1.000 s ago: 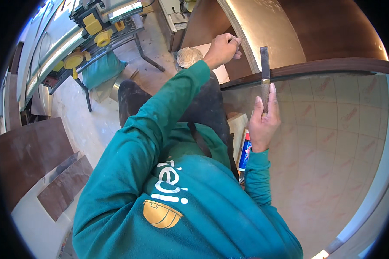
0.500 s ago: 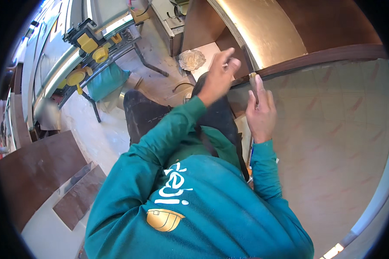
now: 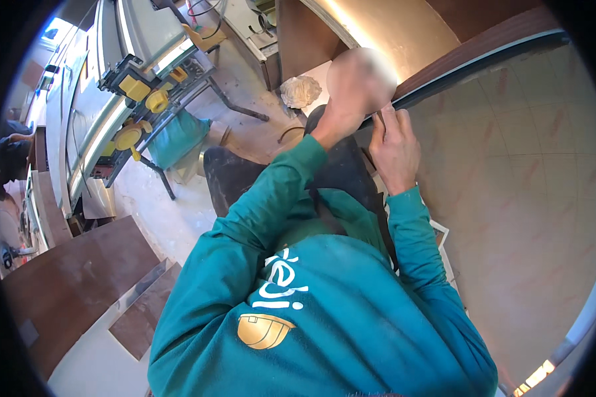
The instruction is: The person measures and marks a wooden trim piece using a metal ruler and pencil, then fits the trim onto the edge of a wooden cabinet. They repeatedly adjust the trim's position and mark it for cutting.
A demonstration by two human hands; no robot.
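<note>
My left hand (image 3: 343, 109) reaches to the near corner of a large brown panel (image 3: 510, 165) with faint reddish marks. A blurred patch hides its fingers, so its grip cannot be told. Just to its right, my right hand (image 3: 398, 149) is closed at the same corner, fingers pointing away from me. Something thin and dark shows between its thumb and forefinger, too small to make out. A dark edge strip (image 3: 457, 74) runs from beside both hands toward the upper right, along the panel's far side.
A crumpled pale bundle (image 3: 300, 91) lies beyond my knees. At left stands a workbench (image 3: 119, 126) with yellow knobs and splayed legs, a teal bag (image 3: 179, 140) beneath it. Brown boards (image 3: 79, 271) lie at lower left. A shiny gold curved surface (image 3: 404, 40) rises ahead.
My left hand has moved right, from apart to beside my right hand at the panel's corner. My right hand has shifted slightly away from me. The view has turned a little.
</note>
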